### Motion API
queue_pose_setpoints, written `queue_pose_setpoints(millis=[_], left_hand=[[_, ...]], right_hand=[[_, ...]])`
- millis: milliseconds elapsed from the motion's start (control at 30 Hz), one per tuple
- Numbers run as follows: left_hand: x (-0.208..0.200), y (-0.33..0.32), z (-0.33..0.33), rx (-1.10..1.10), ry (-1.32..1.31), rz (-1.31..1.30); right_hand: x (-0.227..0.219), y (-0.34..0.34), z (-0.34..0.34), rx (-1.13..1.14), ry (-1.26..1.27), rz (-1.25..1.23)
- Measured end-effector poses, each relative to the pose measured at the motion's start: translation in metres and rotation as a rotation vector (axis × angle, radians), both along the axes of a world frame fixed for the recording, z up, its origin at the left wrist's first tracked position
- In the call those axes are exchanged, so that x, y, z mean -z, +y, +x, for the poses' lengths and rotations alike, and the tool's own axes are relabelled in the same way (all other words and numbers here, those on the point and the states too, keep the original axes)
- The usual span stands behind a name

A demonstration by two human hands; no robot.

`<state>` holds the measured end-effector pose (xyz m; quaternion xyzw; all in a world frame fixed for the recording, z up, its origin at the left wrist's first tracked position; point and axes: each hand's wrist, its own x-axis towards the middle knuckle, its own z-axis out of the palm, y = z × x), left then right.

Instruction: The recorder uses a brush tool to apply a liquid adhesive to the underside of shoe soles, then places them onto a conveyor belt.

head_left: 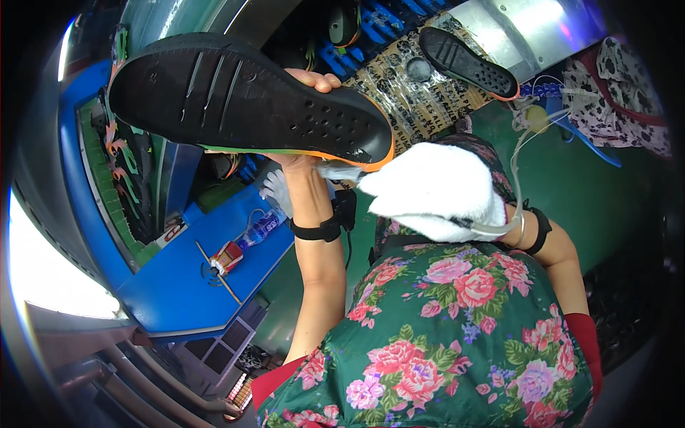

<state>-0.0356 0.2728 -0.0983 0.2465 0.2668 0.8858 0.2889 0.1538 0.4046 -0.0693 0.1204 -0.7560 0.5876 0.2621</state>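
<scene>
My left hand (317, 80) grips a large black shoe sole (246, 100) around its middle, fingers curling over the far edge. Grooves and small round holes mark the face turned up to me, and its rim is orange and green. My right hand (435, 189) is covered in a thick white cloth or mitt, closed, close beside the orange heel edge. A pale, blurred piece (339, 172) sticks out from its tip toward the sole; what it is I cannot make out. The fingers under the white covering are hidden. A thin clear tube (517, 167) runs by the right wrist.
A second black sole (469, 63) lies beyond, on a taped cardboard-covered surface (389, 85) with a small round dish (419, 69). At left, a blue table (178, 285) bears a bottle (262, 227), a small red-and-white pack (227, 258) and a thin stick. Patterned fabric (628, 85) hangs at right.
</scene>
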Motion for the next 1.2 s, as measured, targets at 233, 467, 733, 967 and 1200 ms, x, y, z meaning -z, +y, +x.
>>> queue_pose_setpoints(millis=[233,467,733,967,1200], left_hand=[[0.015,-0.011,-0.005,0.023,0.065,-0.055],[0.016,-0.011,0.001,0.035,0.071,-0.137],[0.008,-0.007,0.006,0.096,-0.015,-0.076],[0.003,-0.006,0.007,0.188,0.014,-0.129],[0.004,-0.008,-0.008,0.375,0.017,-0.177]], right_hand=[[0.001,0.009,0.004,-0.003,-0.034,-0.064],[-0.005,0.011,0.007,0.030,-0.155,-0.279],[0.002,0.008,0.021,0.093,-0.209,-0.165],[0.008,0.017,0.020,0.033,-0.186,-0.249],[0.008,0.009,0.016,-0.190,-0.084,-0.153]])
